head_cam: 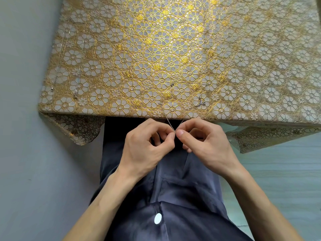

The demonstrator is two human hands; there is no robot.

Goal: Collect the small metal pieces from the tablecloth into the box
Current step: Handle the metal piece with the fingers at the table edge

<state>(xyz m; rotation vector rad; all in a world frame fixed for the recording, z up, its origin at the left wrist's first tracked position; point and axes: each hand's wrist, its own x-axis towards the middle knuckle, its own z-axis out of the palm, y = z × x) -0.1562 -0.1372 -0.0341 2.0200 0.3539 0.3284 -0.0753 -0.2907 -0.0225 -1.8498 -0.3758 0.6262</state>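
Forearms angle inward; left hand (149, 145) and right hand (205, 141), fingers curled, pinch 1 thin chain (171, 126).

Dark grey shirt (182, 197) fills the bottom centre, one white oval button (157, 218) low on its front - black fabric (121, 126) above its left side, plain grey surface (20, 119) left, pale wood-grain floor (286, 171) right.
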